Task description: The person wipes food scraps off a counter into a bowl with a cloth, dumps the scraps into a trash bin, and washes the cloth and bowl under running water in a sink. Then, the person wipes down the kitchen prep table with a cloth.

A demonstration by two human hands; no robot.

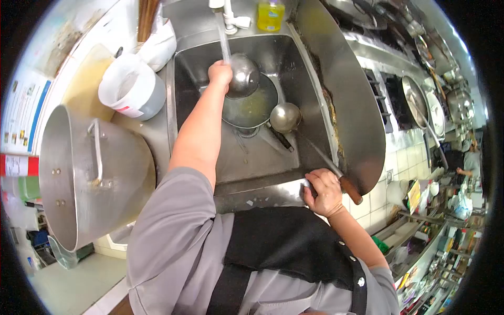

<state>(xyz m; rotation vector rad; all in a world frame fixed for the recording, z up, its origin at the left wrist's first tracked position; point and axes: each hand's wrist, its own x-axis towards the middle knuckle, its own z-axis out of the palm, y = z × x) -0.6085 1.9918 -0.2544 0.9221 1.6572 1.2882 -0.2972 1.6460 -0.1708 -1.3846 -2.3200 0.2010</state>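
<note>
My left hand (220, 74) grips the edge of a round metal bowl (243, 76) under the stream from the tap (223, 39). Below the bowl, a dark round pan (252, 110) with water in it sits in the sink (231, 176). A metal ladle (285, 117) rests beside the pan, its wooden-ended handle lying over the front right of the sink. At the front edge, close to that handle, my right hand (324, 192) has its fingers curled round something small and greyish that is mostly hidden.
A large metal pot (105, 173) and a white plastic tub (131, 86) stand left of the sink. Yellow liquid soap (270, 16) is behind it. A curved metal splash guard (352, 100) rises on the right, with a stove and a wok (415, 100) beyond.
</note>
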